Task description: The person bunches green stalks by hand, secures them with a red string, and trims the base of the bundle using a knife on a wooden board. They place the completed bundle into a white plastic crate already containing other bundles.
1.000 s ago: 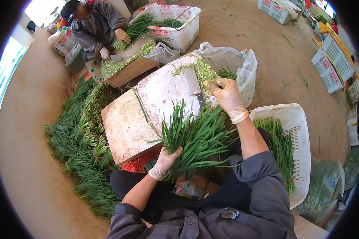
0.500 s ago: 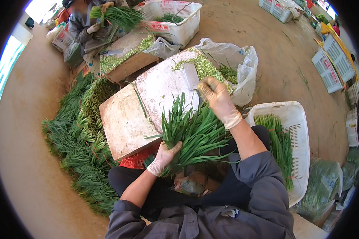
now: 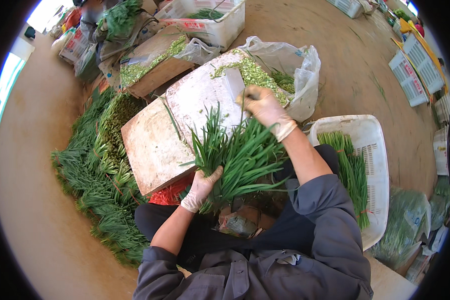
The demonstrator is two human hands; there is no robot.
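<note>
My left hand (image 3: 200, 189), in a thin pale glove, grips the base of a thick bunch of green chives (image 3: 237, 155) fanned out over my lap. My gloved right hand (image 3: 263, 107) rests on the tips of that bunch, fingers curled among the leaves beside the cleaver (image 3: 233, 83). The cleaver lies flat on a round whitish chopping board (image 3: 197, 102), next to a heap of chopped green bits (image 3: 253, 76).
A wooden board (image 3: 150, 147) lies left of the round one. Many chive bundles (image 3: 97, 175) are piled on the floor at left. A white crate (image 3: 372, 150) with chives stands at right, a plastic bag (image 3: 295, 65) behind the board. Another person (image 3: 102, 25) works at far top left.
My right hand came down from beside the cleaver onto the tips of the chive bunch. The person at the back lifted a bunch of greens. The view shifted slightly.
</note>
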